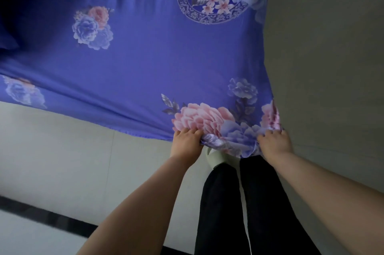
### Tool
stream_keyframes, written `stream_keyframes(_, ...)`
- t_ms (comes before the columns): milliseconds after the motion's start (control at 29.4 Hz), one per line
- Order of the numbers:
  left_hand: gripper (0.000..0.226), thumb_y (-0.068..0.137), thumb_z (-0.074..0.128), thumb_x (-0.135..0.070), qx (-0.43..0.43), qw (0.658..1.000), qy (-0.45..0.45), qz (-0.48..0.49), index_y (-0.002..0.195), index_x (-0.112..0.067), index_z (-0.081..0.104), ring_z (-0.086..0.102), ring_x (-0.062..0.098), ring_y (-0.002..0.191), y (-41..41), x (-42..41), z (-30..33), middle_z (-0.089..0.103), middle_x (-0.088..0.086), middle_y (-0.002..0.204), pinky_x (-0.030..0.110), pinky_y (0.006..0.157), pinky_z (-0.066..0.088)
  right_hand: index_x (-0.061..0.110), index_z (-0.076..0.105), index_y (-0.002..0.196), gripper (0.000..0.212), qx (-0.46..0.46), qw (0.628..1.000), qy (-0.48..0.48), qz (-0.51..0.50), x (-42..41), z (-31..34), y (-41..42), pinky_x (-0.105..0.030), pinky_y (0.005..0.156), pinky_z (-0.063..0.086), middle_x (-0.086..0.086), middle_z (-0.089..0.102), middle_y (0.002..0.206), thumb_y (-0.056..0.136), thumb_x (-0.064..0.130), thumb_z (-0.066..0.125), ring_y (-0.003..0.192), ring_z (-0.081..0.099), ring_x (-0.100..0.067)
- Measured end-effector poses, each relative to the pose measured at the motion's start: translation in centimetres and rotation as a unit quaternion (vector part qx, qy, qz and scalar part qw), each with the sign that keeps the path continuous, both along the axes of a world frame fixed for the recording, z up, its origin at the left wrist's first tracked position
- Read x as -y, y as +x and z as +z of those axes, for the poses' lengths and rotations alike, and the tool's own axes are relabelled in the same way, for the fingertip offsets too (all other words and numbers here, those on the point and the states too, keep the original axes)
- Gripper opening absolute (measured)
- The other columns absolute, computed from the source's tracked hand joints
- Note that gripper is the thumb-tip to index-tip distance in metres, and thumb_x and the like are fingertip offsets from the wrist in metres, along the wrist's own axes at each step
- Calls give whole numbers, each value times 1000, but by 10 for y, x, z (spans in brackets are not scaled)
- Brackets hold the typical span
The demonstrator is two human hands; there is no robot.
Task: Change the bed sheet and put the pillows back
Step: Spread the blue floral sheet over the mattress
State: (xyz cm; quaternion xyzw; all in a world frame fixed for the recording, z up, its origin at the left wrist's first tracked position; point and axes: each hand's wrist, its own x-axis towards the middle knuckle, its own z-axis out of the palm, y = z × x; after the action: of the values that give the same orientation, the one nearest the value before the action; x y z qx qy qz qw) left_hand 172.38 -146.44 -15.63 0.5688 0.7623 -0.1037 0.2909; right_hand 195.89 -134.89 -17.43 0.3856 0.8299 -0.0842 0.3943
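While the blue floral cotton bed sheet [145, 57] hangs stretched out ahead of the person, above the pale tiled floor [52, 161], both hands bunch its near corner: the left hand [187, 143] and right hand [274, 142] each have their fingers curled tight into the fabric. It looks light, soft and floppy, likely to billow, so gripping along the hem near the corners seems best.

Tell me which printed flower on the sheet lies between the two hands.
The big pink flower at the near edge of the blue sheet, between left hand and right hand; other flowers lie farther off.
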Motion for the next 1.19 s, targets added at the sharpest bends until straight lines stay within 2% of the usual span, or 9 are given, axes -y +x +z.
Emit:
stream_keyframes(306, 31, 89, 49, -34, 35, 998, -49, -8, 119, -24, 51, 48, 27, 114, 4, 5, -16, 55, 0, 119, 37, 88, 32, 12, 39, 142, 46, 189, 966, -170, -45, 9, 9, -40, -42, 107, 28, -10, 37, 148, 97, 18, 38, 135, 36, -31)
stream_keyframes(374, 35, 90, 48, -35, 46, 997, -57, -14, 124, -26, 49, 45, 26, 116, 8, 15, -16, 50, -1, 123, 36, 91, 32, 9, 47, 135, 41, 72, 973, -187, -112, 13, 15, -61, -32, 98, 32, -12, 46, 141, 96, 19, 44, 132, 40, -32)
stream_keyframes(476, 44, 93, 47, -36, 86, 990, -107, -36, 136, -32, 42, 39, 23, 126, 10, 29, -12, 43, -6, 139, 35, 98, 32, 21, 60, 115, 27, -220, 973, -60, 31, 10, 42, -101, -34, 89, 43, -5, 62, 119, 88, 24, 54, 114, 55, -28)
stream_keyframes(544, 47, 93, 48, -41, 118, 981, -150, -17, 139, -35, 40, 39, 22, 128, 9, 35, -4, 43, -8, 143, 36, 100, 33, 24, 58, 123, 41, -286, 954, -31, 81, 1, 50, -118, -35, 90, 46, -4, 55, 131, 82, 24, 56, 118, 54, -28)
stream_keyframes(612, 54, 88, 56, -46, 148, 969, -197, 31, 138, -36, 40, 44, 22, 127, -1, 41, 4, 49, -7, 139, 35, 101, 37, 25, 50, 132, 49, -217, 969, -67, 97, -5, 52, -127, -38, 96, 42, -4, 38, 146, 83, 27, 57, 129, 40, -29)
stream_keyframes(714, 46, 89, 57, -41, 203, 931, -235, 192, 132, -26, 50, 53, 24, 120, -25, 45, 14, 58, 0, 130, 31, 98, 41, 22, 63, 114, 34, -165, 975, -82, 127, -3, 51, -138, -39, 103, 36, -4, 58, 127, 80, 23, 61, 125, 48, -25)
stream_keyframes(850, 27, 94, 51, -29, 208, 860, -126, 449, 114, -13, 61, 60, 21, 91, -86, 54, 28, 66, 7, 106, 25, 76, 43, 19, 51, 130, 40, -97, 968, -214, 89, 21, 56, -187, -30, 96, 37, -6, 47, 142, 90, 18, 51, 128, 46, -24)
stream_keyframes(1020, 30, 95, 51, -32, 201, 820, -73, 530, 114, -11, 60, 59, 22, 94, -182, 92, 38, 66, 6, 107, 25, 80, 41, 17, 52, 118, 27, -165, 953, -227, 110, 74, 68, -293, -34, 77, 43, -8, 60, 120, 92, 16, 42, 110, 57, -32)
stream_keyframes(1190, 32, 97, 50, -26, 242, 757, -9, 606, 119, -4, 58, 60, 26, 98, -294, 155, 44, 66, 14, 113, 28, 82, 44, 20, 50, 125, 34, -186, 945, -259, 73, 147, 80, -430, -39, 85, 48, -5, 57, 125, 94, 19, 36, 111, 56, -31)
